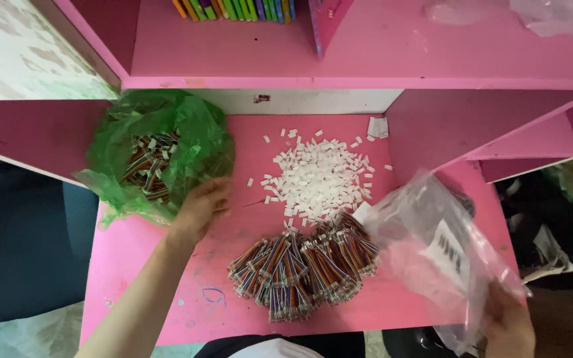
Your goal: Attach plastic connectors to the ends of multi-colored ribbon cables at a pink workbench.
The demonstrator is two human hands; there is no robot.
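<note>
left hand [201, 207] fingers curled, resting at the lower right edge of the green plastic bag [160, 149], seems to pinch its film, grip not clear. bag sits up-left of that hand, mouth open, striped wire bundles [148, 166] inside. right hand [509, 325] closed on the bottom corner of a clear plastic bag [436, 252], which stretches up-left from the fingers and carries a white rectangular label with dark print. between the hands: fan of multicolour ribbon wire bundles [303, 265] lying on the pink desk [247, 142], nearer the left hand, long axes roughly front to back. pile of small white connectors [319, 176] behind them. coloured book spines [233, 8] on the shelf above.
</note>
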